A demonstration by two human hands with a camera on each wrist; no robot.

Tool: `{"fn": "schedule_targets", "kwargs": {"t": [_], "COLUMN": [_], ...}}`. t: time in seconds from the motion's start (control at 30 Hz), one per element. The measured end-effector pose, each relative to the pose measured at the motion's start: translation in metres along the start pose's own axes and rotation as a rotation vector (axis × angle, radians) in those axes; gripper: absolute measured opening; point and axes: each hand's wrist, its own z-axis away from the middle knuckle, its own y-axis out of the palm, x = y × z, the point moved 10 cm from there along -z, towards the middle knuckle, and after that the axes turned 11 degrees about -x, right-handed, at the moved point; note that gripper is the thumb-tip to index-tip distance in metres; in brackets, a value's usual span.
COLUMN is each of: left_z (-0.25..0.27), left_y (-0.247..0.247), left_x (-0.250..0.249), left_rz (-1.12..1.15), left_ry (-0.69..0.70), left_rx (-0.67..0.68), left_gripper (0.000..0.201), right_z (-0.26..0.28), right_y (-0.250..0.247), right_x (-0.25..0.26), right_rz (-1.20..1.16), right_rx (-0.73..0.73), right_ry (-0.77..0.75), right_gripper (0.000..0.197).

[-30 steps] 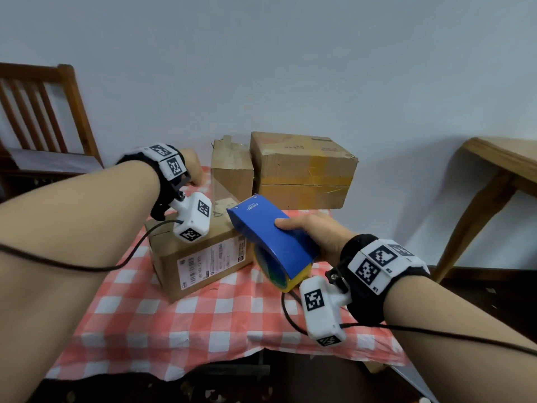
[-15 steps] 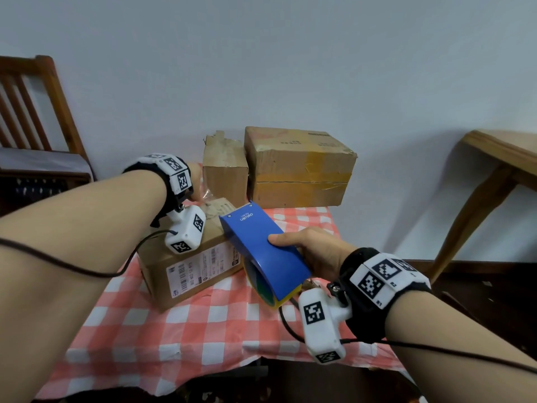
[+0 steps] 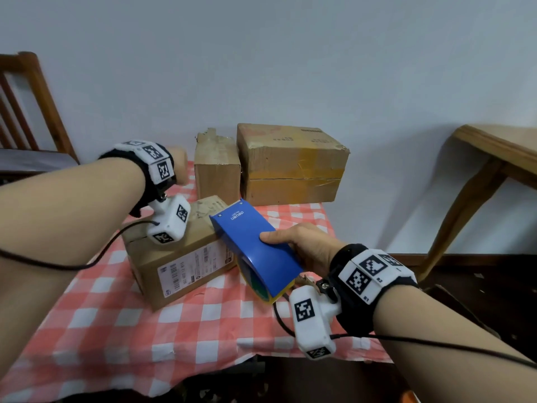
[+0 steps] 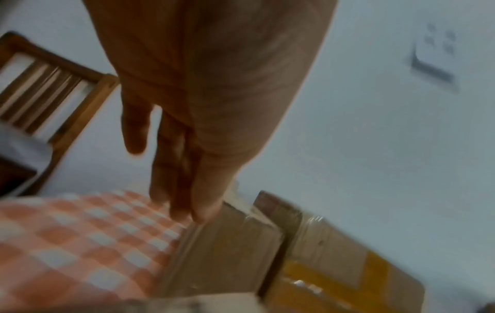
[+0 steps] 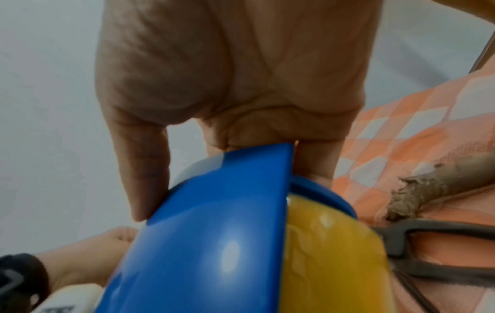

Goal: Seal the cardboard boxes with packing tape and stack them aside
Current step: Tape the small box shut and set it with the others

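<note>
Tape dispenser (image 3: 255, 251) gripped by right hand (image 3: 308, 248) beside labelled box (image 3: 180, 257).

Blurred left hand (image 4: 203, 101), apparently above boxes (image 4: 227, 252)

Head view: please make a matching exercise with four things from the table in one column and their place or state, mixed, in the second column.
Things:
1. tape dispenser
2. labelled box
3. narrow box
4. large box

Places or states:
a. back right, by the wall
b. held by the right hand
c. nearest, below the left wrist
d. back, torn top

Pairs: 1-b, 2-c, 3-d, 4-a
</note>
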Motion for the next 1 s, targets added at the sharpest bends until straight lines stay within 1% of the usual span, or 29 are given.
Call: {"fn": "schedule_targets", "kwargs": {"t": [0.03,0.07,0.1,0.13,0.17,0.2,0.23,0.3,0.37,0.4,0.43,0.47,0.5,0.53,0.57,0.6,0.67,0.7,0.77,0.83,0.87,0.97,1.0], "left_z": [-0.001,0.005,0.012,0.019,0.028,0.033,0.040,0.054,0.054,0.058,0.057,0.062,0.073,0.082,0.090,0.093,0.084,0.082,0.073,0.064,0.063,0.068,0.069], "left_y": [0.007,0.017,0.023,0.029,0.035,0.043,0.051,0.064,0.074,0.074,0.075,0.076,0.077,0.079,0.080,0.078,0.070,0.066,0.067,0.071,0.071,0.065,0.064], "left_x": [-0.001,-0.011,-0.018,-0.020,-0.023,-0.022,-0.020,-0.023,-0.021,-0.020,-0.017,-0.014,-0.013,-0.014,-0.016,-0.016,-0.009,-0.009,-0.009,-0.010,-0.012,-0.019,-0.019], "left_rz": [0.165,0.327,0.400,0.414,0.398,0.385,0.332,0.306,0.360,0.409,0.474,0.506,0.510,0.476,0.438,0.343,0.113,0.056,0.006,-0.039,-0.050,-0.094,-0.102], "left_ry": [-0.020,-0.026,-0.036,-0.061,-0.056,-0.074,-0.062,-0.019,0.003,-0.008,-0.025,-0.042,-0.046,-0.028,0.009,0.042,0.097,0.116,0.146,0.167,0.167,0.179,0.175], "left_rx": [0.048,0.129,0.196,0.237,0.263,0.288,0.322,0.359,0.387,0.414,0.452,0.507,0.565,0.587,0.573,0.499,0.249,0.165,0.132,0.126,0.118,0.108,0.109], "left_gripper": [0.009,0.012,0.014,0.011,0.003,0.015,0.024,0.017,0.022,0.023,0.035,0.052,0.063,0.063,0.057,0.060,0.087,0.092,0.102,0.113,0.112,0.089,0.085], "right_z": [0.001,0.002,0.002,0.003,0.003,0.004,0.006,0.011,0.013,0.015,0.017,0.020,0.022,0.022,0.023,0.024,0.027,0.028,0.028,0.028,0.029,0.031,0.032], "right_y": [0.002,0.004,0.006,0.007,0.008,0.010,0.011,0.012,0.012,0.013,0.015,0.017,0.019,0.021,0.024,0.027,0.032,0.033,0.030,0.023,0.020,0.012,0.011], "right_x": [0.001,0.002,0.002,0.002,0.001,0.000,-0.001,-0.004,-0.006,-0.007,-0.006,-0.006,-0.006,-0.006,-0.005,-0.004,-0.004,-0.004,-0.004,-0.002,-0.001,-0.006,-0.007], "right_rz": [0.008,0.009,0.001,-0.013,-0.036,-0.064,-0.086,-0.093,-0.078,-0.075,-0.077,-0.083,-0.090,-0.101,-0.110,-0.118,-0.124,-0.122,-0.118,-0.106,-0.089,-0.062,-0.055], "right_rx": [-0.001,-0.003,-0.005,-0.006,0.000,0.007,0.008,-0.003,-0.014,-0.012,-0.010,-0.010,-0.009,-0.006,-0.002,0.003,0.008,0.003,-0.028,-0.080,-0.105,-0.153,-0.157], "right_ry": [-0.004,-0.002,0.003,0.008,0.015,0.024,0.032,0.041,0.044,0.042,0.041,0.042,0.046,0.049,0.051,0.054,0.058,0.052,0.018,-0.035,-0.062,-0.100,-0.106], "right_gripper": [0.041,0.044,0.045,0.043,0.038,0.034,0.030,0.033,0.042,0.044,0.046,0.046,0.046,0.044,0.041,0.037,0.032,0.031,0.030,0.030,0.030,0.032,0.032]}}
